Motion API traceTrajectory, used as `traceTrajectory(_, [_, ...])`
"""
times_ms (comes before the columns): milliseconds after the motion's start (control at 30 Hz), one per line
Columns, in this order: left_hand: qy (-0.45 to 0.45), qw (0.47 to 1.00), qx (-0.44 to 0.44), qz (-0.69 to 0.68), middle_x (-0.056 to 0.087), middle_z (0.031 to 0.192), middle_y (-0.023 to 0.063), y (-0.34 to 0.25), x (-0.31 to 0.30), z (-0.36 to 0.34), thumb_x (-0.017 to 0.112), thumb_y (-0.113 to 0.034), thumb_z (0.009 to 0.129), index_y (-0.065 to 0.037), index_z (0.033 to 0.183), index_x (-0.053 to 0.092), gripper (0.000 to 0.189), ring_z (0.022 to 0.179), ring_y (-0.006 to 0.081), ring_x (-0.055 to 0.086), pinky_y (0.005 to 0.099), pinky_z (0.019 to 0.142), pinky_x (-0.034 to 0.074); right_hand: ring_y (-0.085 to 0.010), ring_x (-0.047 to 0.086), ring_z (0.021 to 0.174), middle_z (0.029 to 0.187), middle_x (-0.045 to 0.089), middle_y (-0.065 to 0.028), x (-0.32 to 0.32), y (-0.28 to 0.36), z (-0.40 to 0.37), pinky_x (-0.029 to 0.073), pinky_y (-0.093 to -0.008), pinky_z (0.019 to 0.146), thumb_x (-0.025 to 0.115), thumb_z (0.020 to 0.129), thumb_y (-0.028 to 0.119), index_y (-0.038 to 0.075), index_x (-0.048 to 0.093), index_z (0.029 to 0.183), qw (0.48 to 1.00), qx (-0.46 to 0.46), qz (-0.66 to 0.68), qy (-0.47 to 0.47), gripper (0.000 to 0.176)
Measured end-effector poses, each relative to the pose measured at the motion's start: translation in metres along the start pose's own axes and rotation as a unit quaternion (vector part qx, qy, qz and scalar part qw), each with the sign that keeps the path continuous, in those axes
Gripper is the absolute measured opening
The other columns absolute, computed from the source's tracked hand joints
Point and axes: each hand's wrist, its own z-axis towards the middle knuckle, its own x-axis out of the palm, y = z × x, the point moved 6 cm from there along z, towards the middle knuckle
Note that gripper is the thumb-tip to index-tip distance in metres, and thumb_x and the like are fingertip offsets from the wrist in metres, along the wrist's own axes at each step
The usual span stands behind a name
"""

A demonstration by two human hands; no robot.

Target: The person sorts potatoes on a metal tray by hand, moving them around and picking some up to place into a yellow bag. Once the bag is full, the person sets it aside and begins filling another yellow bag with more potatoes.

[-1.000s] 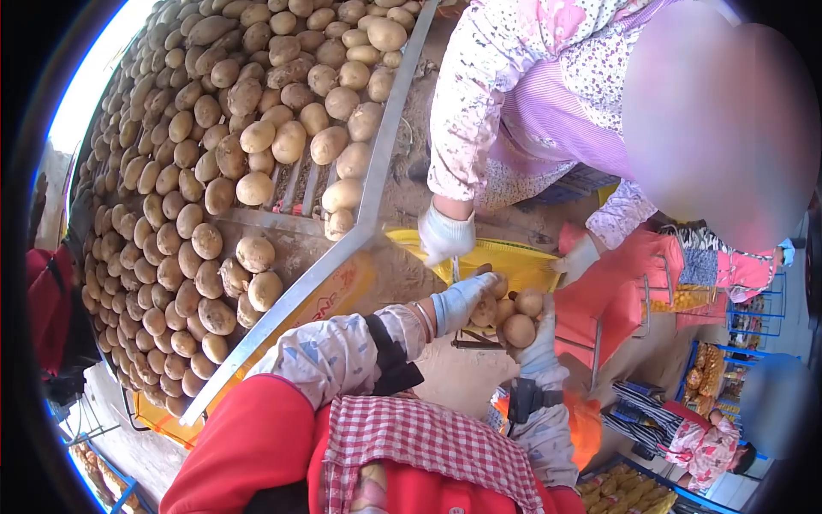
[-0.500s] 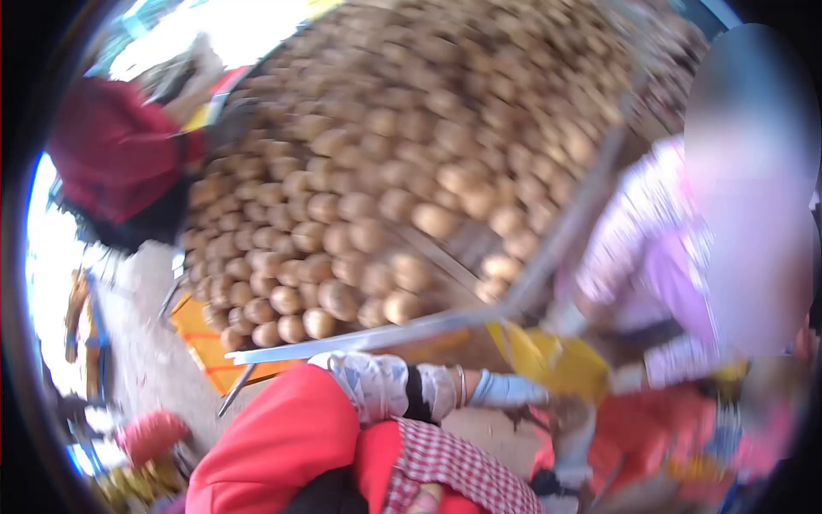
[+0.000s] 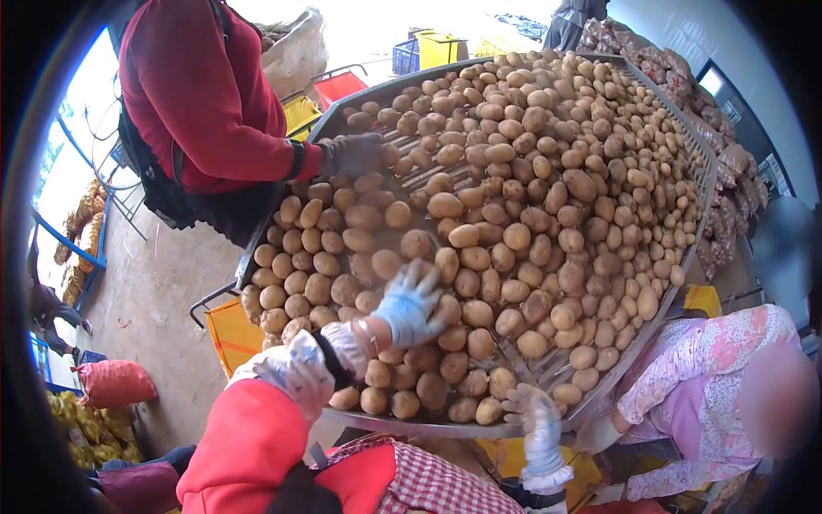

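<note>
Many potatoes (image 3: 535, 248) lie on a metal slatted sorting table (image 3: 411, 426). My left hand (image 3: 411, 306), in a light blue and white glove, reaches over the near left part of the pile. Its fingers are spread and rest on or just above the potatoes; no potato shows in its grip. My right hand (image 3: 538, 428), gloved too, is at the table's near edge, palm partly turned up and fingers apart. Beside its fingertips are a few potatoes (image 3: 567, 394). Nothing shows in that hand.
A co-worker in a red top (image 3: 201, 94) has a gloved hand (image 3: 353, 155) on the pile at far left. Another, in a pink patterned top (image 3: 719, 360), stands at right. An orange crate (image 3: 233, 332) is under the left edge. Filled sacks (image 3: 728, 163) are stacked at far right.
The view has swung and sharpened. My left arm has moved from beside the yellow container below the table to over the potatoes. My right hand now shows at the near edge.
</note>
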Motion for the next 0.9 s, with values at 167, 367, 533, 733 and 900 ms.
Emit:
traceTrajectory(167, [-0.137, 0.977, -0.037, -0.16, 0.06, 0.12, 0.0163, 0.052, -0.042, 0.067, 0.059, -0.029, 0.089, -0.009, 0.126, 0.055, 0.042, 0.105, 0.0368, 0.06, 0.0451, 0.084, 0.05, -0.023, 0.069, 0.09, 0.106, 0.068, -0.0128, 0.05, -0.002, 0.012, 0.057, -0.032, 0.074, 0.053, 0.099, 0.036, 0.0, 0.059, 0.119, 0.999, 0.028, -0.002, 0.017, 0.042])
traceTrajectory(367, [-0.03, 0.994, -0.087, -0.061, 0.058, 0.121, 0.0153, 0.11, -0.021, 0.165, 0.066, -0.034, 0.083, -0.012, 0.131, 0.053, 0.055, 0.107, 0.0353, 0.06, 0.0452, 0.089, 0.049, -0.0203, 0.068, 0.092, 0.106, 0.068, -0.0119, 0.085, 0.015, 0.023, 0.056, -0.0296, 0.073, 0.053, 0.1, 0.039, -0.001, 0.058, 0.121, 0.998, 0.065, 0.003, -0.017, 0.046])
traceTrajectory(533, [0.062, 0.997, -0.024, -0.043, 0.058, 0.119, 0.0164, 0.118, -0.016, 0.173, 0.067, -0.036, 0.082, -0.009, 0.128, 0.054, 0.056, 0.108, 0.0349, 0.061, 0.0436, 0.089, 0.049, -0.0195, 0.068, 0.089, 0.108, 0.068, -0.0113, 0.109, 0.026, 0.04, 0.055, -0.0286, 0.071, 0.05, 0.101, 0.038, 0.001, 0.056, 0.123, 0.998, 0.051, -0.017, 0.018, 0.044])
traceTrajectory(733, [-0.014, 0.92, -0.101, -0.378, 0.064, 0.116, 0.0144, 0.124, -0.022, 0.15, 0.072, -0.031, 0.082, -0.005, 0.122, 0.057, 0.051, 0.104, 0.0333, 0.062, 0.0396, 0.091, 0.05, -0.0198, 0.066, 0.093, 0.112, 0.067, -0.0077, 0.122, 0.029, 0.046, 0.055, -0.0313, 0.076, 0.052, 0.1, 0.041, 0.008, 0.057, 0.126, 0.995, 0.083, -0.036, 0.043, 0.042])
traceTrajectory(900, [0.069, 0.65, 0.025, -0.757, 0.055, 0.133, 0.0087, 0.055, -0.056, 0.069, 0.051, -0.032, 0.102, -0.001, 0.14, 0.046, 0.049, 0.123, 0.0163, 0.049, 0.0312, 0.106, 0.038, -0.0253, 0.063, 0.105, 0.121, 0.061, -0.0092, 0.149, 0.041, 0.063, 0.055, -0.0441, 0.079, 0.056, 0.095, 0.049, 0.012, 0.052, 0.131, 0.984, 0.029, 0.165, 0.055, 0.053])
